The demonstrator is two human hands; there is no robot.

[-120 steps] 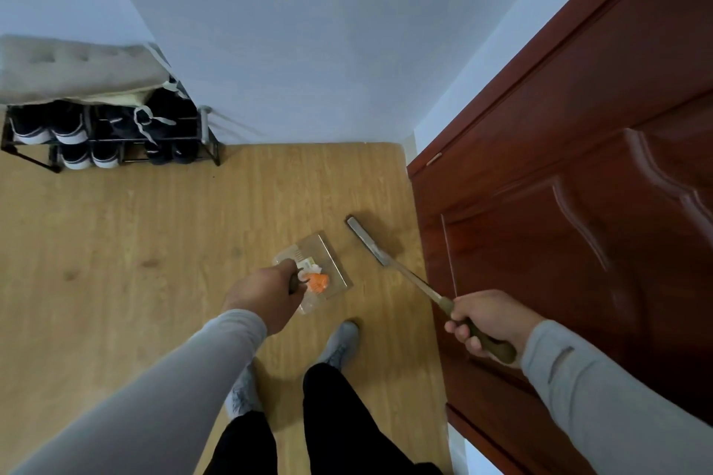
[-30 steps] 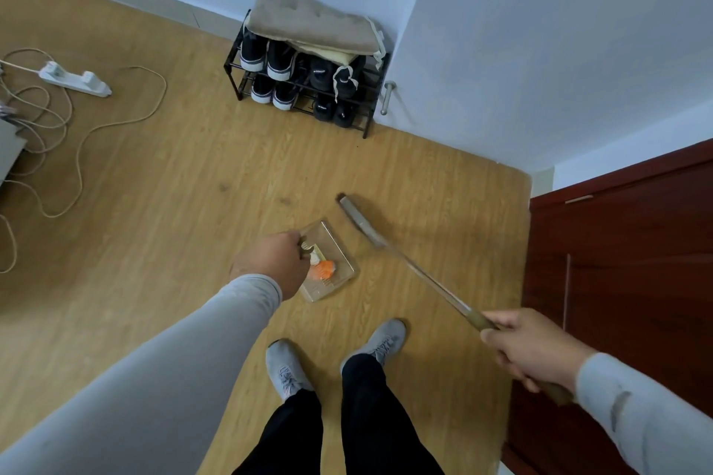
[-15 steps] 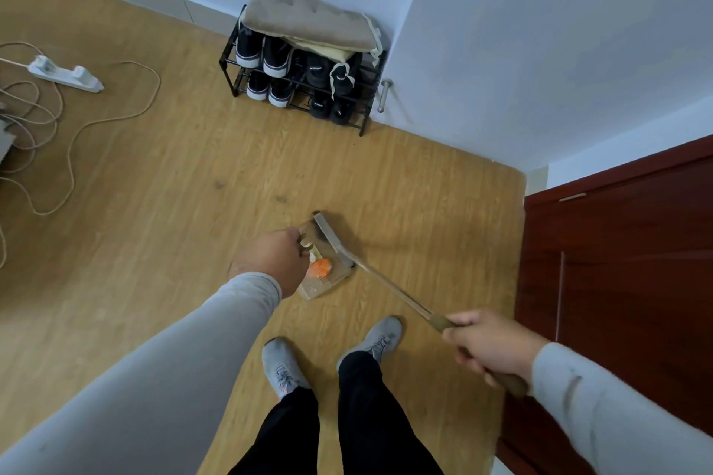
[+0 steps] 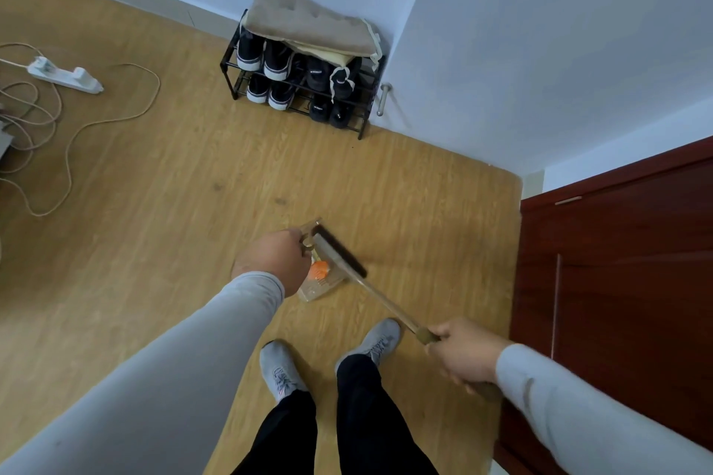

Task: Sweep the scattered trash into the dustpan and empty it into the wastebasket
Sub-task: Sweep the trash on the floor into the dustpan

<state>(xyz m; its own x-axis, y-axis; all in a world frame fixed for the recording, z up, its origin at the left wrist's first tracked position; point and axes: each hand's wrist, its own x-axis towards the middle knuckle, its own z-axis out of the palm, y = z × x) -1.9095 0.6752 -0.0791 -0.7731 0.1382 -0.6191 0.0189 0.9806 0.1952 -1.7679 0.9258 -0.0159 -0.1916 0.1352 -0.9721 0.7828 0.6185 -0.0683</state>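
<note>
Clear plastic dustpan (image 4: 323,287), above the floor (image 4: 162,181), is gripped by the left hand (image 4: 272,260), orange trash (image 4: 318,270) inside. The right hand (image 4: 461,353) clasps the brush (image 4: 339,254), bristles seemingly touching its right edge.

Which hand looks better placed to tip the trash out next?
The left hand, probably. It already grips the dustpan with the orange trash in it. The right hand is busy holding the brush by its handle. No wastebasket is in view.
</note>
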